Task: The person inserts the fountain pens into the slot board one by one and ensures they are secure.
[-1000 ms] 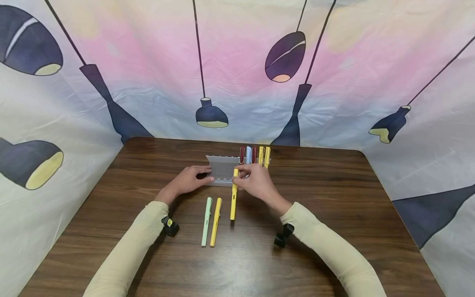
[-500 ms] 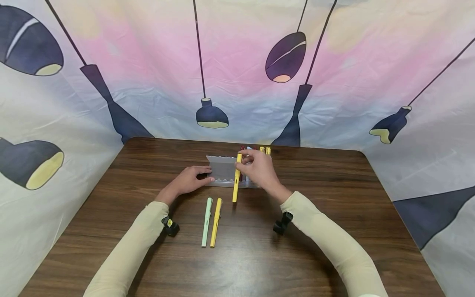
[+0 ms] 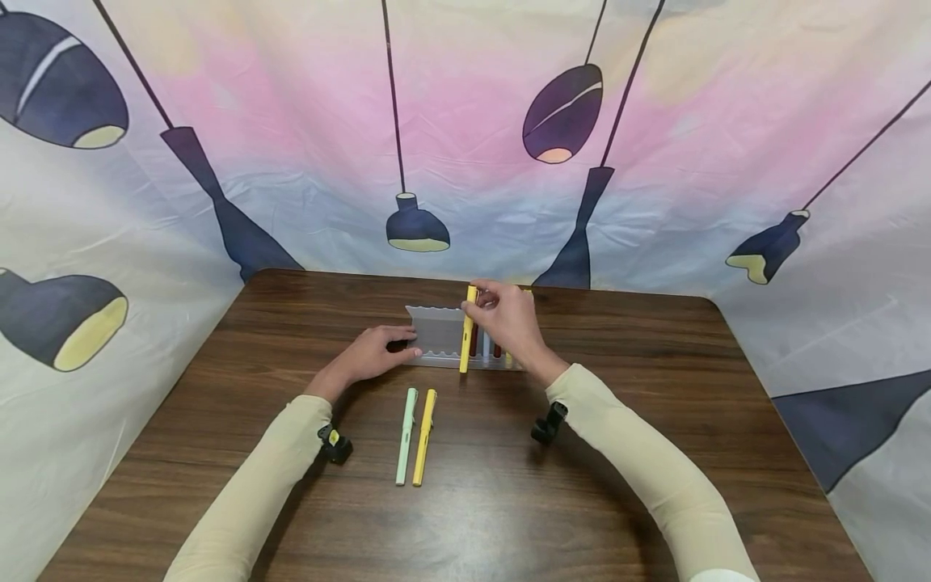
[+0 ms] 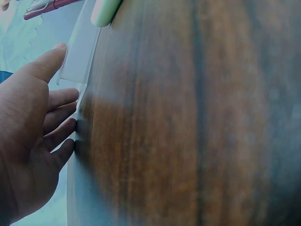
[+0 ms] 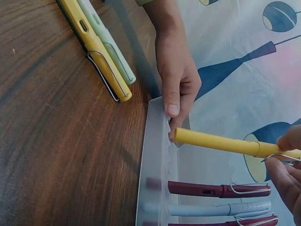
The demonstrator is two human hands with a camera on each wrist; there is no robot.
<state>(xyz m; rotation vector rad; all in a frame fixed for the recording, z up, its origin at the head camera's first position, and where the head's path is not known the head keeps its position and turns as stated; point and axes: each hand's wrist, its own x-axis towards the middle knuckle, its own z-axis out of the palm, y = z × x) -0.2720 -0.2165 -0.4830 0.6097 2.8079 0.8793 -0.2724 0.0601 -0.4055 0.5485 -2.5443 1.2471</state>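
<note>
At the head view's centre, the right hand [image 3: 511,319] pinches a yellow capped pen [image 3: 466,343] in front of a translucent notched plastic rack [image 3: 438,331]; the left hand [image 3: 371,352], thumb and fingers apart, touches the rack's left end. The step appears to be seating this pen, which calls for aligning its lower end with a notch. Below centre, a mint-green pen [image 3: 406,440] and another yellow pen [image 3: 423,443] lie on the brown wood-grain table [image 3: 509,517]; a pastel lamp-print cloth [image 3: 305,97] fills the top.

1. Right hand [image 3: 509,319] blocks part of the rack [image 3: 436,333]!
2. Beside it, the right-wrist view's bottom edge slices a maroon pen [image 5: 254,221].
3. Beyond the left hand [image 4: 33,127], a green pen [image 4: 104,12] runs out of frame; tabletop [image 4: 164,117] alongside, blurred.
</note>
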